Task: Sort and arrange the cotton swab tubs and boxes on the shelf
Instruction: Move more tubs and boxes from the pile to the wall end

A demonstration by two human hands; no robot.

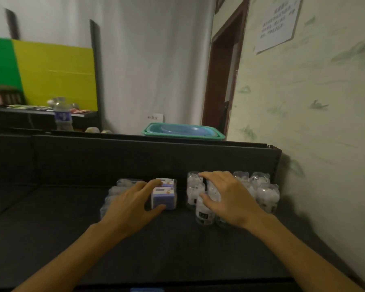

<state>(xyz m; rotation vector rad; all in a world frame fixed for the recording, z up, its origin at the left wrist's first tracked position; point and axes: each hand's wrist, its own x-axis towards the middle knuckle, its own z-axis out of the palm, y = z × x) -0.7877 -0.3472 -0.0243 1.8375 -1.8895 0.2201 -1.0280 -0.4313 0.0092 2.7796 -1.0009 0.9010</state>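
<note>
On the dark shelf [51, 218], my left hand [128, 209] grips the upright purple box [164, 198], my right hand [226, 197] rests spread atop upright clear tubs [268, 196], a green basin [182, 131] far behind.

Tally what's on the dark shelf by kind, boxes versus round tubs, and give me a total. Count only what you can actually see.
Purple-and-white boxes: 2, one behind the other, left hand gripping the front one.
Clear flat packs left of the boxes: blurred, partly hidden, not counted.
Clear round tubs under and around the right hand: at least 7 visible.
Total: at least 9.
</note>
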